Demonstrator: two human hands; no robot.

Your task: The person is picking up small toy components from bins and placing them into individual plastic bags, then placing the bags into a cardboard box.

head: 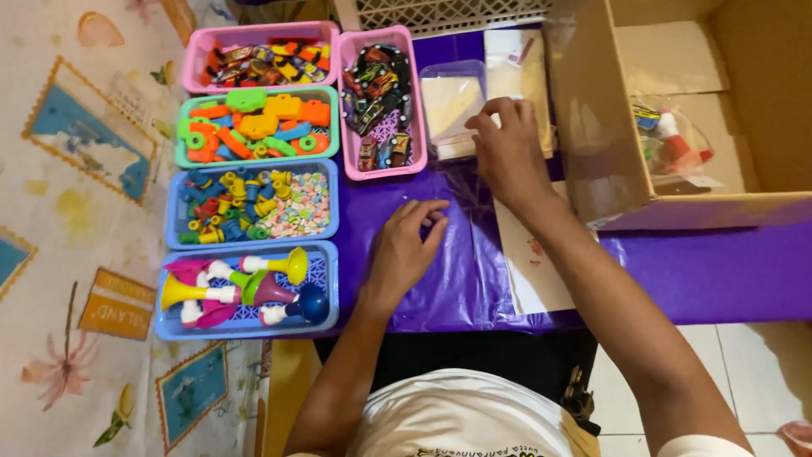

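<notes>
From the head camera, your left hand (404, 250) rests palm-down on the purple plastic sheet (457, 279), fingers curled with thumb and forefinger tips drawn close together; whether they pinch anything, you cannot tell. Just left of that hand sits a blue tray of toy trumpets (245, 292), and beyond it a blue tray of small beads and connectors (254, 203), a green tray of orange and green plastic pieces (254, 127) and a pink tray of mixed toys (258, 59). Your right hand (507, 152) lies up and right of the left, fingers bent down onto a stack of clear plastic bags (452, 106), touching its edge. A pink tray of toy cars (381, 101) stands just left of that stack. Right of the hand is an open cardboard box (609, 127) holding a filled toy bag (672, 140).
</notes>
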